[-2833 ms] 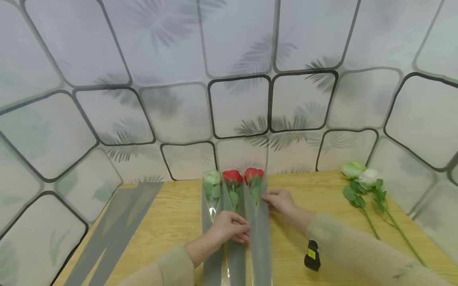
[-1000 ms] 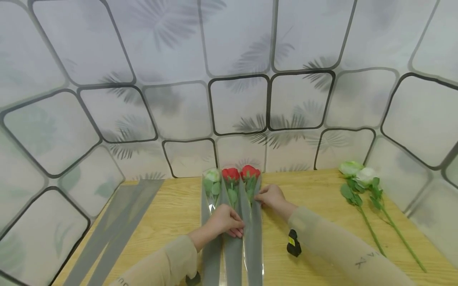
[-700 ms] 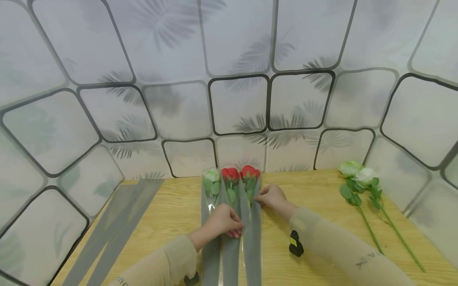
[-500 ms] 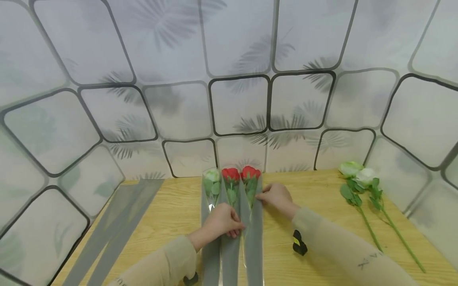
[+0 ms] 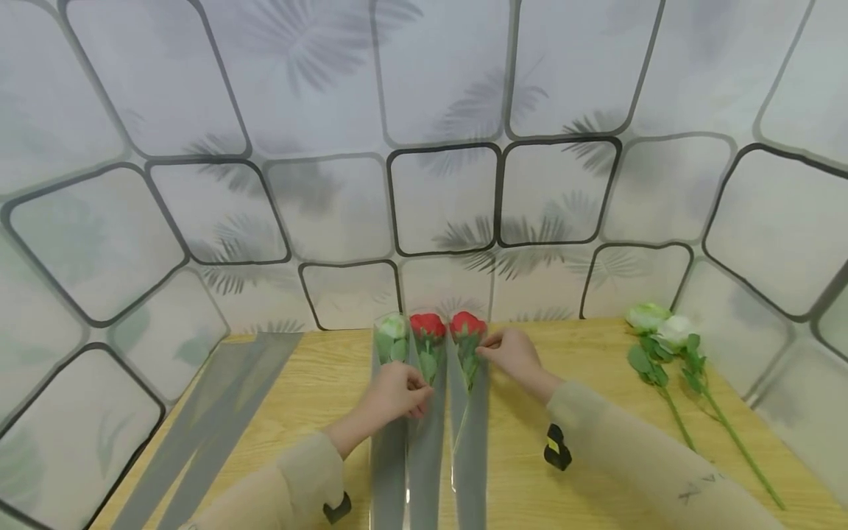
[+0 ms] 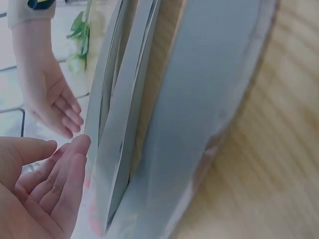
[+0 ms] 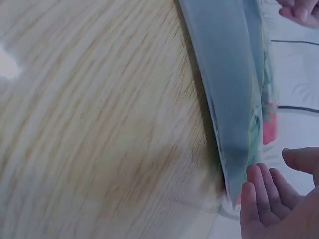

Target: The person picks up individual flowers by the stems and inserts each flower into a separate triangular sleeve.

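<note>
Three roses in clear-fronted grey sleeves lie side by side: a pale green rose (image 5: 392,325), a middle red rose (image 5: 428,325) and a right red rose (image 5: 468,324). My left hand (image 5: 392,394) hovers over the left and middle sleeves, hiding part of both. In the left wrist view its thumb stands apart from loosely bent fingers (image 6: 70,186), which hold nothing. At the upper right edge of the right sleeve (image 5: 470,456) is my right hand (image 5: 517,357). Its fingertips touch or nearly touch that edge; in the right wrist view the thumb (image 7: 301,158) is apart from them.
Flat grey sleeves (image 5: 218,412) overlap at the table's left. On the right lie two unwrapped stems, a green rose (image 5: 647,316) and a white rose (image 5: 677,331). A patterned backdrop (image 5: 437,199) rises behind and beside the wooden table (image 5: 318,383).
My left hand has lifted off the gap between the middle and right sleeves and shifted left and up. The right hand has slid slightly up; the right rose sits a little farther right.
</note>
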Available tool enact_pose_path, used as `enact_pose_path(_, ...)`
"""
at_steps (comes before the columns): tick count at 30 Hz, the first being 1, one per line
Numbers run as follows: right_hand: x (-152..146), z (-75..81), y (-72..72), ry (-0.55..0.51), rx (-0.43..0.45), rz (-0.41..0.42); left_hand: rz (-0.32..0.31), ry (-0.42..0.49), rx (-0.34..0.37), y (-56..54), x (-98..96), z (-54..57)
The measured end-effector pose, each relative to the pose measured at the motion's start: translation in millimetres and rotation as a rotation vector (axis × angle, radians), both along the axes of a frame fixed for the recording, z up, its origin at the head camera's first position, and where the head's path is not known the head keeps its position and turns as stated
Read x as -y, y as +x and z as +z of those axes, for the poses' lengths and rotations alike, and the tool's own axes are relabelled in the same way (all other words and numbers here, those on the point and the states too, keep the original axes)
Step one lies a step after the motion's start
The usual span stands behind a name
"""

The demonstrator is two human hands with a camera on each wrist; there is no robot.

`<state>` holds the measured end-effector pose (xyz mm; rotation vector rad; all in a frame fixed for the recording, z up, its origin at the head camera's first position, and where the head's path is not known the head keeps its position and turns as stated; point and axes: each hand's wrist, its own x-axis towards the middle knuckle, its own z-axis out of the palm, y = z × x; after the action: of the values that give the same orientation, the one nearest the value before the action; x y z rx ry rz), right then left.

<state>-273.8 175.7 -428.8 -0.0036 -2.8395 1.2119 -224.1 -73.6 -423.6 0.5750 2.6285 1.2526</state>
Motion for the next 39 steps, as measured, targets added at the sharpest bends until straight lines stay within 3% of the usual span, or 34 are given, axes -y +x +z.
enact_pose_path(4,13.4,6.5,4.6,-0.010,0.014,0.016,0.043,-0.010,-0.016,-2.3,12.2,6.3)
enact_pose_path(13,45.7,24.5,6.8,-0.058,-0.018,0.067,0.218,-0.110,-0.070,-8.0,40.0,19.7)
enact_pose_path(24,84.4,30.3,21.6,-0.102,-0.048,0.199,0.294,-0.202,-0.117,-10.5,89.7,24.8)
enact_pose_path(31,99.5,30.2,28.8,-0.138,-0.064,0.264,0.322,-0.244,-0.196,-7.1,119.2,30.0)
enact_pose_path(39,112.1,35.2,36.0,-0.146,-0.089,0.323,0.421,-0.338,-0.243,-0.8,158.1,28.6)
